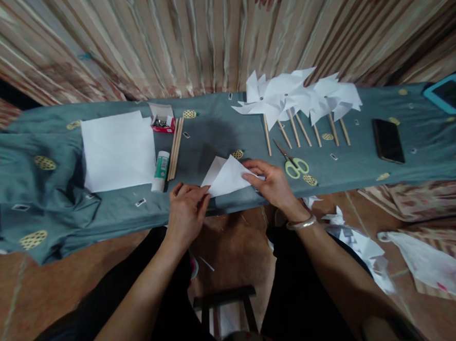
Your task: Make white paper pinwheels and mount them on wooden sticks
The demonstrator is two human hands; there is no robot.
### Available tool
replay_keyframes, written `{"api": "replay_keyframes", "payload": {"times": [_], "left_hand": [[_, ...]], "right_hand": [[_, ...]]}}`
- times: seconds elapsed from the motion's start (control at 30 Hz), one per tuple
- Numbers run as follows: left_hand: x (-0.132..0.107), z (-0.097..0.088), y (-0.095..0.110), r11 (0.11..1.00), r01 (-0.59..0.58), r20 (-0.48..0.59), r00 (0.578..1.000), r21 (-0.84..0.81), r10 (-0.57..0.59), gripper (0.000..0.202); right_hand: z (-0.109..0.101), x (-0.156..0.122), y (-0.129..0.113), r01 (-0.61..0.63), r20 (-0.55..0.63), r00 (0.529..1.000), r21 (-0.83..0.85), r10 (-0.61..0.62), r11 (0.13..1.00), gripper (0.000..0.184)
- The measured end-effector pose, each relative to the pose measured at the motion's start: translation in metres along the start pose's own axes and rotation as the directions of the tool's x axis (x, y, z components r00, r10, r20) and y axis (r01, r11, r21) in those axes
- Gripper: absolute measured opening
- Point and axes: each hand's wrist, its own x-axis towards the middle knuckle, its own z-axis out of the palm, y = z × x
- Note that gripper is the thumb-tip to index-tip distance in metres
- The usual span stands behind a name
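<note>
A folded sheet of white paper [232, 176] is held between my two hands at the front edge of the cloth-covered table. My left hand [186, 209] pinches its left corner. On the right side, my right hand [267, 181] grips it with thumb and fingers. Scissors [295, 166] with pale green handles lie just beyond my right hand. A glue stick [160, 171] and several thin wooden sticks [175, 150] are to the left of the paper. Behind and to the right, several white paper pinwheels [285, 95] on wooden sticks lie in a row, overlapping.
A stack of white paper [114, 151] lies on the left, near a small red box [162, 120] holding small metal pieces. A dark phone [388, 140] and a blue-framed device [449, 93] are on the right. Paper scraps [362, 250] and a plastic bag [430, 261] lie on the floor.
</note>
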Motion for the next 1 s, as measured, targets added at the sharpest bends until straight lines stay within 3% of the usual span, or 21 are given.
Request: {"api": "replay_keyframes", "payload": {"times": [0.33,0.83,0.93,1.0], "left_hand": [[0.002,-0.008,0.001,0.993,0.095,0.055,0.994,0.064,-0.098,0.044],[0.015,-0.001,-0.004,0.99,0.14,0.031,0.99,0.028,-0.141,0.044],[0.015,-0.006,0.001,0.988,0.094,0.015,0.995,0.121,-0.096,0.043],[0.013,-0.006,0.008,0.98,-0.001,-0.016,1.0,0.198,0.004,0.043]], "right_hand": [[0.016,0.019,-0.008,0.07,0.028,0.998,-0.254,-0.065,0.965,0.031],[0.026,0.025,-0.016,0.099,0.015,0.995,-0.358,-0.1,0.928,0.032],[0.028,0.025,-0.017,0.084,-0.009,0.995,-0.383,-0.095,0.92,0.034],[0.029,0.025,-0.017,0.082,-0.021,0.995,-0.398,-0.098,0.914,0.033]]}}
